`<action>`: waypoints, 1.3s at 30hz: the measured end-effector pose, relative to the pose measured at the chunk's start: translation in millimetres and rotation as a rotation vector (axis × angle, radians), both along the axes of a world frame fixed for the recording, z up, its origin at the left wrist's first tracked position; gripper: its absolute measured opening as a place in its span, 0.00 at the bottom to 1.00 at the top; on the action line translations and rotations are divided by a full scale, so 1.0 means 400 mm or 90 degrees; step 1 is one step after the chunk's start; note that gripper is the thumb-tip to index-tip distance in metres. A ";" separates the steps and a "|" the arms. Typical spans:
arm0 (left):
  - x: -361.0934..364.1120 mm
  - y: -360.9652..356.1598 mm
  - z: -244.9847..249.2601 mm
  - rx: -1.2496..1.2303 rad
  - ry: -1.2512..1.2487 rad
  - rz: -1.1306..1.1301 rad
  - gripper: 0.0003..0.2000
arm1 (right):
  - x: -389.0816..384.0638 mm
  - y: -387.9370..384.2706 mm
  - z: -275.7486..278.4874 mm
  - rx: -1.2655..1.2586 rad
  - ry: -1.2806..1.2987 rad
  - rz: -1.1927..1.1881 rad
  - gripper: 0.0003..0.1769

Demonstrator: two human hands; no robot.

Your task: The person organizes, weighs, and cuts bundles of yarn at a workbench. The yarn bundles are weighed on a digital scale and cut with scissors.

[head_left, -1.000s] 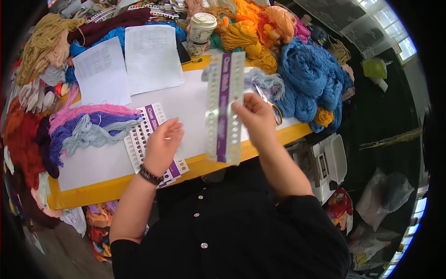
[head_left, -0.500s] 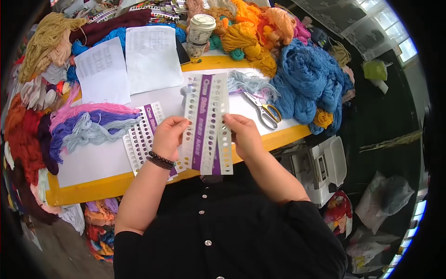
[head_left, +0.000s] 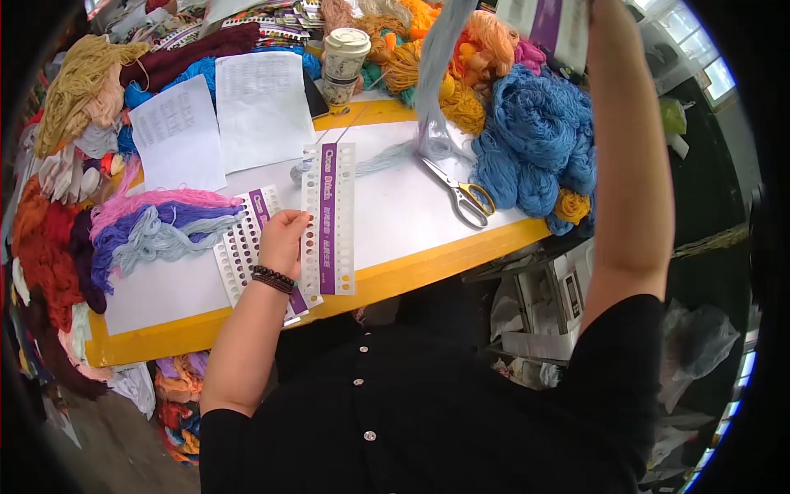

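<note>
My left hand (head_left: 282, 244) pinches the left edge of a white cross-stitch thread card (head_left: 346, 222) with a purple stripe and punched holes, held upright over the table's front edge. Raised to the upper right, my right hand (head_left: 607, 11) is mostly cut off by the frame's top; a second, blurred purple-striped thread card (head_left: 514, 18) is at its fingers. A pale grey-blue thread hank (head_left: 431, 90) hangs left of that card, smeared by motion, down to the table. More punched cards (head_left: 239, 255) lie beside my left hand, next to pink, purple and pale blue thread (head_left: 160, 239).
Scissors (head_left: 462, 198) with yellow-and-grey handles lie near a big blue yarn heap (head_left: 539, 123). Two printed sheets (head_left: 263, 107) and a lidded paper cup (head_left: 344, 67) stand at the back. Coloured yarn piles (head_left: 45, 247) border the yellow table edge (head_left: 411, 262).
Both hands held overlapping cards together before. My right hand has gone up and right with one card, and the pale thread has risen from the table. My left hand keeps the other card.
</note>
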State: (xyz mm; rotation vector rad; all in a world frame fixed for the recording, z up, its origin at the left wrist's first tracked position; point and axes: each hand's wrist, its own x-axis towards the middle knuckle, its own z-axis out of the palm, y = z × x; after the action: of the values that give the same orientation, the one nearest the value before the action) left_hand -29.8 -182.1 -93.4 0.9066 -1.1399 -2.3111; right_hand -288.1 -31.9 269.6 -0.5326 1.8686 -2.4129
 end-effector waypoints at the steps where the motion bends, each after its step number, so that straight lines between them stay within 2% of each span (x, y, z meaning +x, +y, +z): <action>1: 0.001 -0.003 -0.005 -0.006 -0.008 -0.001 0.05 | -0.077 0.010 0.048 0.059 0.028 0.008 0.17; 5: 0.003 0.002 -0.001 0.007 -0.016 0.003 0.06 | -0.184 0.021 0.208 -0.073 0.141 0.089 0.17; 7: 0.003 0.004 0.000 0.006 -0.023 0.008 0.06 | -0.164 0.026 0.265 -0.057 0.135 0.123 0.17; 9: 0.004 0.007 -0.003 0.006 -0.030 0.009 0.06 | -0.124 0.029 0.272 -0.059 0.143 0.109 0.17; 11: 0.007 0.005 -0.016 0.015 -0.018 -0.008 0.07 | -0.108 0.033 0.234 -0.085 0.128 0.208 0.17; 12: 0.008 0.007 -0.012 0.015 -0.018 -0.006 0.07 | -0.041 0.002 0.190 -0.071 0.128 0.054 0.16; 13: 0.009 0.014 -0.001 0.022 -0.016 -0.011 0.07 | -0.026 -0.004 0.154 -0.026 0.118 0.039 0.15; 14: 0.010 0.021 0.009 0.029 -0.015 -0.016 0.07 | 0.069 -0.018 0.099 0.063 0.078 0.024 0.16; 16: 0.009 0.032 0.020 0.022 -0.007 -0.018 0.07 | 0.099 -0.034 0.009 0.112 0.028 0.189 0.20; 18: 0.010 0.043 0.029 0.023 0.007 -0.025 0.07 | 0.146 -0.067 -0.184 0.150 -0.066 0.246 0.12; 19: 0.010 0.054 0.037 0.023 0.006 -0.025 0.07 | 0.139 -0.088 -0.256 0.130 -0.184 0.243 0.11; 21: 0.005 0.070 0.056 0.021 -0.016 -0.010 0.06 | 0.146 -0.097 -0.445 0.106 -0.285 0.317 0.11; 22: 0.011 0.070 0.061 -0.018 -0.044 -0.030 0.06 | 0.140 -0.079 -0.563 0.194 -0.254 0.339 0.11; 24: 0.008 0.068 0.014 -0.027 -0.017 -0.029 0.06 | 0.241 -0.039 -0.621 0.317 -0.309 0.275 0.11; 25: 0.007 0.098 0.068 0.074 0.074 0.013 0.06 | 0.261 -0.011 -0.665 0.331 -0.275 0.302 0.10; 26: 0.014 0.094 0.054 0.083 0.123 -0.019 0.06 | 0.293 0.006 -0.679 0.293 -0.286 0.307 0.11; 28: 0.009 0.112 0.084 0.125 0.148 -0.029 0.07 | 0.318 0.024 -0.686 0.344 -0.332 0.299 0.14; 30: 0.009 0.117 0.117 0.130 0.150 -0.093 0.07 | 0.329 0.024 -0.676 0.288 -0.281 0.308 0.15; 32: -0.010 0.095 0.142 0.175 0.185 -0.144 0.17 | 0.315 0.020 -0.639 0.254 -0.219 0.374 0.20; 33: -0.028 0.069 0.150 0.225 0.267 -0.190 0.24 | 0.321 0.013 -0.599 0.200 -0.218 0.409 0.21; 34: -0.040 0.042 0.198 0.286 0.330 -0.193 0.27 | 0.324 0.004 -0.557 0.198 -0.187 0.443 0.22; 35: -0.067 -0.016 0.188 0.341 0.350 -0.185 0.29 | 0.332 -0.001 -0.510 0.179 -0.180 0.500 0.21; 36: -0.085 -0.069 0.231 0.364 0.397 -0.158 0.30 | 0.340 -0.005 -0.457 0.237 -0.127 0.488 0.21; 37: -0.099 -0.138 0.250 0.353 0.495 -0.185 0.32 | 0.347 -0.009 -0.408 0.292 -0.072 0.474 0.21; 38: -0.114 -0.223 0.257 0.376 0.782 -0.427 0.30 | 0.352 -0.014 -0.377 0.262 -0.033 0.430 0.22; 39: -0.110 -0.242 0.361 0.211 0.449 -0.053 0.26 | 0.346 -0.012 -0.346 0.231 -0.007 0.407 0.22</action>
State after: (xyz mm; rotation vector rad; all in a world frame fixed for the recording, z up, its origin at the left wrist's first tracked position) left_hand -73.8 -278.9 50.9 0.0884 -0.5107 -2.6005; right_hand -149.8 -36.6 131.1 -0.9061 1.7205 -1.6319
